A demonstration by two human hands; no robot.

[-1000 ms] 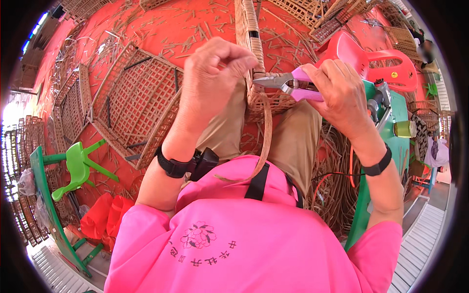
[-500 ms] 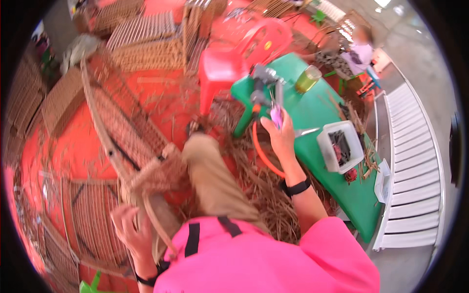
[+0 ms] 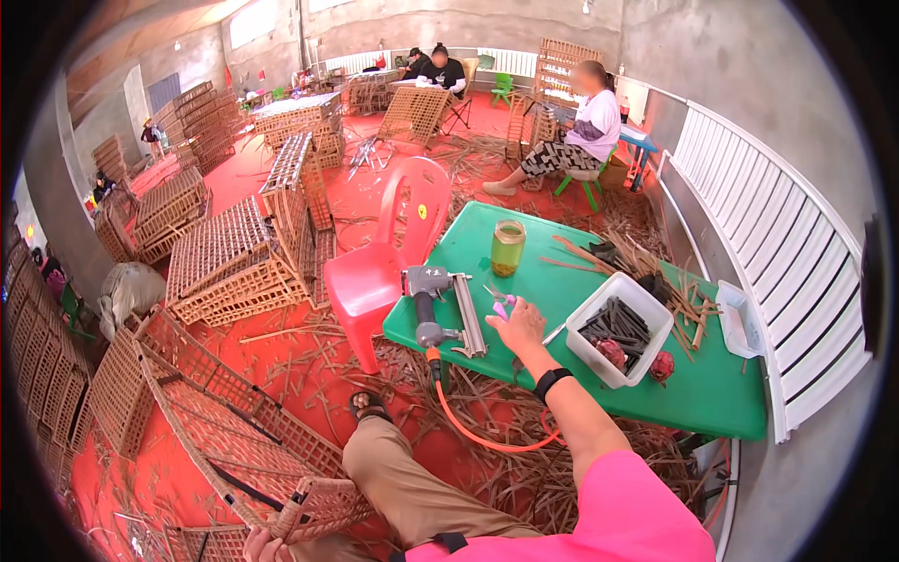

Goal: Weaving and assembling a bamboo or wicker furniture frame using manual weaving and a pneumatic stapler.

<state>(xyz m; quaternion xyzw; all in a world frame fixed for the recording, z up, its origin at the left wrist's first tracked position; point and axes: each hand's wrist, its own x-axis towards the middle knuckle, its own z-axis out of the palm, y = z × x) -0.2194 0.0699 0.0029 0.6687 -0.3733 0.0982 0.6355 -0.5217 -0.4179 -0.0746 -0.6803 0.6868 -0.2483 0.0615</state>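
Observation:
My right hand is over the green table, its thumb and fingers closed around the pink-purple handle of small scissors. The blades point away from me over the tabletop. Just left of it lies a grey nail gun with an orange hose. At the lower edge my left hand, only partly in view, has its fingers around the near end of a brown woven lattice basket. That basket leans against my left leg, tilted, with dark strips along its frame.
On the green table stand a jar of yellow-green liquid and a white tub of dark strips. A red chair is beyond. Stacked lattice baskets fill the left. Scraps litter the red floor. A seated person works farther off.
The view has tilted up, showing more of the room. My right hand, with the scissors, has come from over the nail gun to its right. My left hand has closed on the basket.

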